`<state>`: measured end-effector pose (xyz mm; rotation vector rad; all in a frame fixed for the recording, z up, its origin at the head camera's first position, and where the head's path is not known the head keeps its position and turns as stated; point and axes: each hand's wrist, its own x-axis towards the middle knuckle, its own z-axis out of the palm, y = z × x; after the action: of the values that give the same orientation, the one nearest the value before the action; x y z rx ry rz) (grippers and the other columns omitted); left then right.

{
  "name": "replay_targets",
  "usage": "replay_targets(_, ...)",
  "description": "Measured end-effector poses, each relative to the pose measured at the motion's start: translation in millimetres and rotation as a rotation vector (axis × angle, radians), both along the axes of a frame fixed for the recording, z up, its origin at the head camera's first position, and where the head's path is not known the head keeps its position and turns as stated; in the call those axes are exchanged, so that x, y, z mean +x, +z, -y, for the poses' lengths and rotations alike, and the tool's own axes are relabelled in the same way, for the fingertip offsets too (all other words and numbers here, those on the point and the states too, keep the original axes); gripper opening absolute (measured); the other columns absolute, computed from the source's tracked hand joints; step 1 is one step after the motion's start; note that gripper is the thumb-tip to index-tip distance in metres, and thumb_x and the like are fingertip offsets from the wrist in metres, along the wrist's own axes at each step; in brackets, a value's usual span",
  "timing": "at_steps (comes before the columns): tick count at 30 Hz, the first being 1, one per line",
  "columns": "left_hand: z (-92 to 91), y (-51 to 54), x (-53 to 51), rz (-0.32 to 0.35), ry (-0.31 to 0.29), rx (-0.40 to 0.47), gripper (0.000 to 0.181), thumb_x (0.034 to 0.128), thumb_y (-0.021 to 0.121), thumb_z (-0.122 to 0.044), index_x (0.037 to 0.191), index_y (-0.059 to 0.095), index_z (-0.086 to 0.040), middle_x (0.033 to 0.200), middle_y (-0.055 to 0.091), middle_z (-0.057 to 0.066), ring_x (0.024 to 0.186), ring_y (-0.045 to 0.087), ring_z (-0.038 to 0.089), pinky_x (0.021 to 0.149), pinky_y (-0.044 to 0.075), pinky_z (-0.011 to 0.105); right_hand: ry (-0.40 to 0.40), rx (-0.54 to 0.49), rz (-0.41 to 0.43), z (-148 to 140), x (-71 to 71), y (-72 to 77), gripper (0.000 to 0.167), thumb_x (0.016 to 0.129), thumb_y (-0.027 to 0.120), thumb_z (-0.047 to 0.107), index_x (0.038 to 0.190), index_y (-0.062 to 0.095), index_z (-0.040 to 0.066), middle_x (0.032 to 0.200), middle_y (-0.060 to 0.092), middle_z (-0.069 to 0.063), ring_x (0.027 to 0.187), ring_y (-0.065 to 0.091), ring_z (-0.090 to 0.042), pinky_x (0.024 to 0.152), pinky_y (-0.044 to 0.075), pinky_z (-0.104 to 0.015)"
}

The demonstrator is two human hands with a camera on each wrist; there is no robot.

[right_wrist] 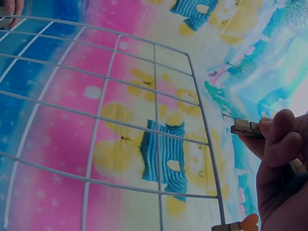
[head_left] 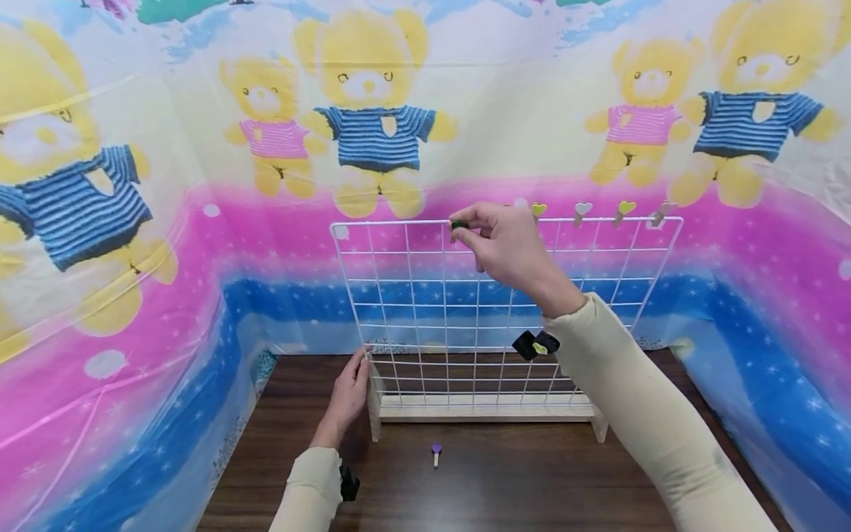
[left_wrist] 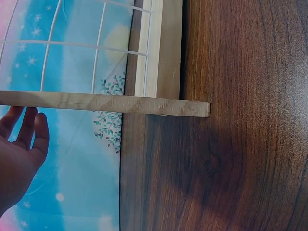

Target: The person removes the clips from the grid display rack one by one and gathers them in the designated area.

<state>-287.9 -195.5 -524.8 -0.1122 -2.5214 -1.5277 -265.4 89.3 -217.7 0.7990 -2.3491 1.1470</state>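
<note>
My right hand [head_left: 508, 247] pinches a small wooden clothespin [right_wrist: 243, 127] with a dark green top between thumb and fingers. It is at the top wire of a white wire grid rack [head_left: 388, 304], left of its middle; in the right wrist view the clothespin's wooden end appears apart from the wire. My left hand [head_left: 349, 391] is at the rack's left side, its fingertips touching the outer face of the wooden upright [left_wrist: 144, 104]. The left thumb is hidden in the left wrist view. A clothespin with a purple top [head_left: 436, 451] lies on the table before the rack.
Clothespins with yellow [head_left: 538, 210], pale [head_left: 583, 210] and other heart tops are clipped along the top wire's right half. One orange heart [right_wrist: 250, 223] shows in the right wrist view. The rack's wooden base stands on a dark wood table [head_left: 518, 480], with bear-print cloth [head_left: 512, 111] around it.
</note>
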Motion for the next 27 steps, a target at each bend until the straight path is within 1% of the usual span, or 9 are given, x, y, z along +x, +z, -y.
replay_targets(3, 0.3, 1.0, -0.5, 0.002, 0.0, 0.0, 0.041, 0.1038, 0.037, -0.031, 0.143, 0.041, -0.02, 0.144, 0.041, 0.015, 0.13, 0.038, 0.032, 0.1, 0.034, 0.054, 0.008, 0.049, -0.023, -4, 3.1, -12.3, 0.016, 0.09, 0.066, 0.014, 0.104, 0.071, 0.007, 0.086, 0.071, -0.002, 0.045, 0.056, -0.015, 0.058, 0.044, -0.024)
replay_targets(4, 0.4, 1.3, -0.7, 0.001, 0.001, -0.002, 0.041, 0.1039, 0.037, -0.031, 0.143, 0.041, -0.02, 0.143, 0.041, 0.015, 0.129, 0.038, 0.032, 0.099, 0.034, 0.054, 0.015, 0.061, -0.024, -5, 4.4, -17.3, 0.016, 0.09, 0.066, 0.014, 0.104, 0.071, 0.007, 0.086, 0.071, -0.002, 0.045, 0.056, -0.015, 0.047, 0.042, -0.025)
replay_targets(5, 0.5, 2.0, -0.8, 0.0, 0.003, -0.001, 0.041, 0.1039, 0.037, -0.031, 0.143, 0.041, -0.02, 0.143, 0.042, 0.015, 0.129, 0.039, 0.032, 0.099, 0.034, 0.054, 0.024, 0.069, -0.025, -6, 5.6, -22.5, 0.016, 0.09, 0.067, 0.013, 0.104, 0.071, 0.007, 0.087, 0.071, -0.002, 0.044, 0.055, -0.014, 0.04, 0.04, -0.028)
replay_targets(10, 1.1, 4.8, -1.3, -0.003, 0.009, -0.004, 0.041, 0.1038, 0.036, -0.032, 0.142, 0.042, -0.02, 0.134, 0.048, 0.016, 0.119, 0.045, 0.03, 0.094, 0.037, 0.051, 0.07, 0.113, -0.037, -10, 12.2, -48.3, 0.018, 0.089, 0.068, 0.011, 0.106, 0.07, 0.009, 0.083, 0.07, 0.002, 0.043, 0.052, -0.01, 0.039, 0.038, -0.027)
replay_targets(13, 1.3, 5.3, -0.9, -0.001, 0.006, -0.004, 0.04, 0.1038, 0.036, -0.032, 0.142, 0.042, -0.021, 0.128, 0.051, 0.016, 0.112, 0.046, 0.03, 0.09, 0.038, 0.05, 0.096, 0.136, -0.025, -12, 16.2, -63.0, 0.02, 0.089, 0.067, 0.011, 0.108, 0.07, 0.01, 0.069, 0.065, 0.005, 0.044, 0.052, -0.007, 0.039, 0.037, -0.027)
replay_targets(16, 0.9, 5.5, 0.3, 0.002, 0.006, 0.0, 0.041, 0.1038, 0.037, -0.032, 0.142, 0.042, -0.021, 0.132, 0.049, 0.016, 0.115, 0.046, 0.03, 0.092, 0.038, 0.051, 0.116, 0.162, 0.012, -14, 19.2, -78.8, 0.021, 0.09, 0.065, 0.011, 0.11, 0.068, 0.01, 0.057, 0.057, 0.006, 0.046, 0.051, -0.005, 0.039, 0.037, -0.026)
replay_targets(18, 0.8, 5.1, 0.7, 0.003, 0.004, 0.003, 0.041, 0.1037, 0.037, -0.032, 0.143, 0.042, -0.02, 0.135, 0.048, 0.016, 0.118, 0.045, 0.03, 0.094, 0.037, 0.052, 0.125, 0.178, 0.04, -15, 20.6, -89.2, 0.021, 0.091, 0.064, 0.012, 0.112, 0.068, 0.011, 0.055, 0.055, 0.004, 0.047, 0.051, -0.005, 0.04, 0.038, -0.025)
replay_targets(21, 0.3, 4.3, 1.0, 0.001, 0.003, 0.005, 0.041, 0.1037, 0.037, -0.032, 0.143, 0.041, -0.02, 0.138, 0.045, 0.016, 0.121, 0.044, 0.03, 0.096, 0.036, 0.052, 0.133, 0.195, 0.074, -16, 22.0, -104.6, 0.021, 0.091, 0.064, 0.012, 0.112, 0.068, 0.012, 0.058, 0.056, 0.005, 0.049, 0.052, -0.006, 0.042, 0.041, -0.025)
replay_targets(27, -1.2, 3.3, 1.9, -0.001, 0.009, 0.003, 0.04, 0.1037, 0.038, -0.031, 0.142, 0.043, -0.021, 0.135, 0.048, 0.015, 0.12, 0.045, 0.03, 0.095, 0.036, 0.053, 0.143, 0.231, 0.141, -17, 23.8, -139.9, 0.019, 0.091, 0.065, 0.012, 0.109, 0.069, 0.013, 0.073, 0.062, 0.008, 0.054, 0.05, -0.007, 0.047, 0.044, -0.024)
